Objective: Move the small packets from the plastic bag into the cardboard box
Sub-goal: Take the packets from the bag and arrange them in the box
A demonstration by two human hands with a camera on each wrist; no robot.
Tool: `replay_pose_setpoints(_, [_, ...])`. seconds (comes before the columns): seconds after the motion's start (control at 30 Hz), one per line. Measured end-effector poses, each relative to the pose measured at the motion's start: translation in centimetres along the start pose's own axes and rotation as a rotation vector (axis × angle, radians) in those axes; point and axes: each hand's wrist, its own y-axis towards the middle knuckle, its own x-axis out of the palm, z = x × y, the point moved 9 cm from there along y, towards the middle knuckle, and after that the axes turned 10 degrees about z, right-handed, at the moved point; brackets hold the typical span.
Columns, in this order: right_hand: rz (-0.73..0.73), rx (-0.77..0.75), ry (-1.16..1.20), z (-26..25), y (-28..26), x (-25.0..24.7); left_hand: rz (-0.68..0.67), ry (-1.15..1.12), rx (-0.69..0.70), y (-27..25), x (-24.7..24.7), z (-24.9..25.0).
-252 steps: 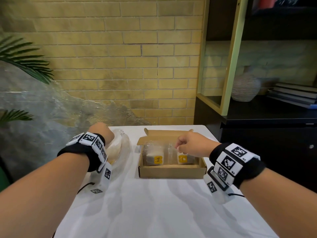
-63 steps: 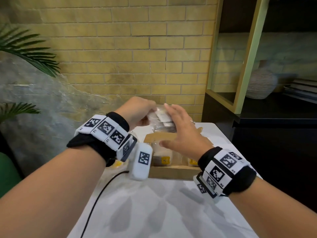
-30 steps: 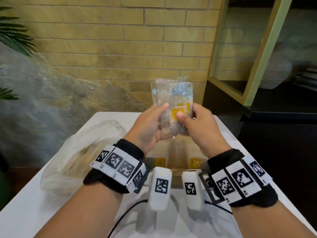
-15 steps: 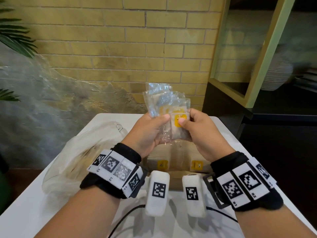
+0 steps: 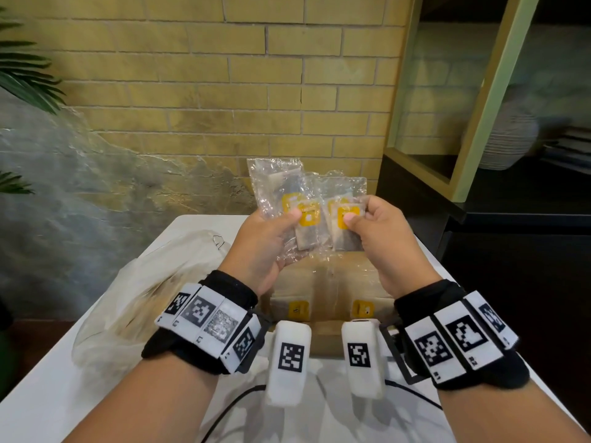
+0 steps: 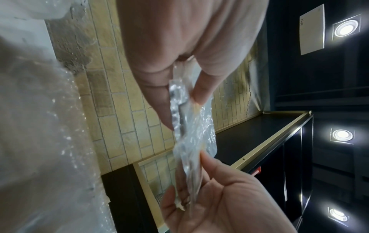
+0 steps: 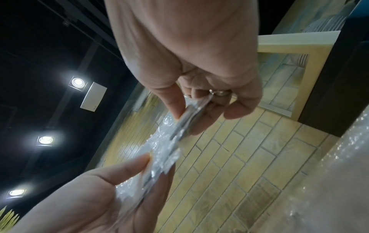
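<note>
Several small clear packets [image 5: 315, 199] with yellow labels are fanned out in the air above the cardboard box [image 5: 326, 340]. My left hand [image 5: 291, 219] pinches the left part of the fan and my right hand [image 5: 351, 220] pinches the right part, thumbs toward me. Both wrist views show the packets [image 6: 189, 134] [image 7: 165, 149] edge-on between the two hands. The open box lies on the table under my hands, with more packets [image 5: 299, 310] inside showing yellow labels. The crumpled plastic bag [image 5: 153, 282] lies left of the box.
The white table [image 5: 64, 378] runs toward me, with cables [image 5: 230, 407] trailing from my wrists across it. A brick wall [image 5: 224, 91] stands behind the table. A dark cabinet [image 5: 511, 251] with a pale frame sits close on the right.
The packets went from one upright stack to a spread fan, now wider than half a second ago. Both hands have drawn slightly apart and sunk toward the box.
</note>
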Motion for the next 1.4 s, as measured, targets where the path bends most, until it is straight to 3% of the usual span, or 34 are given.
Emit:
replay_pose_setpoints(0.33, [-0.129,0.008,0.033,0.6,-0.8,2.2,0.007,0.043,0.088,-0.5,0.4,0.5])
replay_pose_setpoints(0.53, [-0.087,-0.036,0.06,-0.2,-0.3,0.6,0.016,0.064,0.025,-0.1,0.0,0.2])
replay_pose_setpoints(0.8, [-0.037,-0.086,0.079,-1.6,0.8,-2.2,0.054,0.189,0.091,0.1,-1.2,1.0])
replay_pose_setpoints(1.03, [-0.171,-0.196,-0.037,-2.6,-0.4,-0.4,-0.023,0.349,0.13,-0.5,0.3,0.9])
replay_pose_setpoints(1.23, [-0.094,-0.167,-0.111,-1.9,0.2,-1.2,0.006,0.179,0.117,-0.3,-0.4,1.4])
replay_pose_setpoints(1.4, [-0.224,-0.148,-0.26,-1.1,-0.1,-0.5,0.058,0.055,0.099,-0.1,-1.4,2.2])
